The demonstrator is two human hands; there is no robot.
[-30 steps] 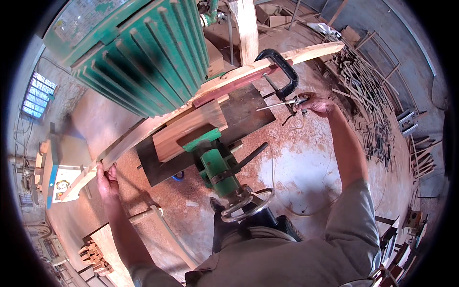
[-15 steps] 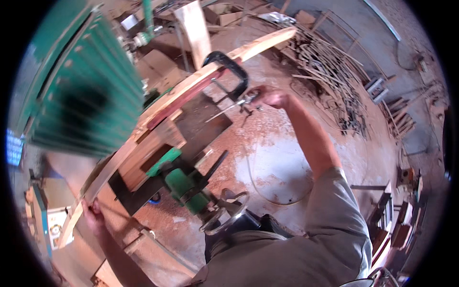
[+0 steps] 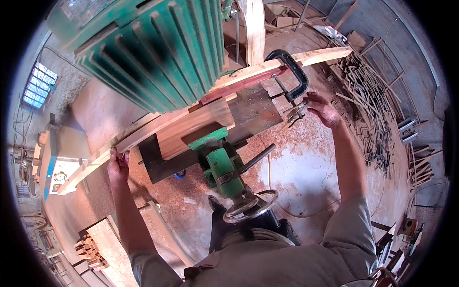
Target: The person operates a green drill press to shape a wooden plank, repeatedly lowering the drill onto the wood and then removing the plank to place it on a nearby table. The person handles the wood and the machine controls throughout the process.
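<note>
A long pale wooden plank (image 3: 315, 56) runs across the green machine's dark metal table (image 3: 260, 115). My left hand (image 3: 118, 168) grips a thinner wooden strip at the plank's left part, thumb and fingers at its edge. A black G-clamp (image 3: 300, 81) sits over the plank and a reddish wooden strip (image 3: 248, 86) at the right. My right hand (image 3: 325, 111) is just beside the clamp's screw end, fingers apart. A flat wooden block (image 3: 193, 126) lies on the metal table against a green vise jaw (image 3: 208, 137).
A ribbed green machine housing (image 3: 158, 57) looms over the plank. The vise's handwheel (image 3: 251, 205) stands close to my body. Scrap sticks (image 3: 361, 100) are heaped at the right; small wood blocks (image 3: 91, 251) are stacked at lower left. A hose (image 3: 306, 216) lies on the dusty floor.
My view has turned, shifting the scene rightward. My right hand has loosened from the clamp's screw end and its fingers have spread. My left hand stays at the plank's left part.
</note>
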